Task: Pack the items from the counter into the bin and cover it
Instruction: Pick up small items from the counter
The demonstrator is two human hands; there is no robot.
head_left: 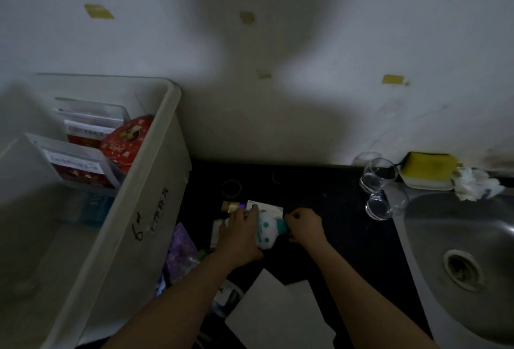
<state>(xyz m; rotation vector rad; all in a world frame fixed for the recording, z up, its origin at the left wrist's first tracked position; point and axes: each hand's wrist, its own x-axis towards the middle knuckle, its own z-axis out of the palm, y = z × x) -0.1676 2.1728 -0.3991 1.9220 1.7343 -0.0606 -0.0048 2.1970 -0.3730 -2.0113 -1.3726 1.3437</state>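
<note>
handwritten "6" on the bin's outer wall, other handwriting beside it illegible, pouch labels too blurred

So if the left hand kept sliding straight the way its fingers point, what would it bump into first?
Probably the white card lying on the counter just past the fingertips of the left hand. That hand already holds the white spotted packet. Beyond the card the dark counter looks free up to the wall, though depth is hard to judge.
</note>
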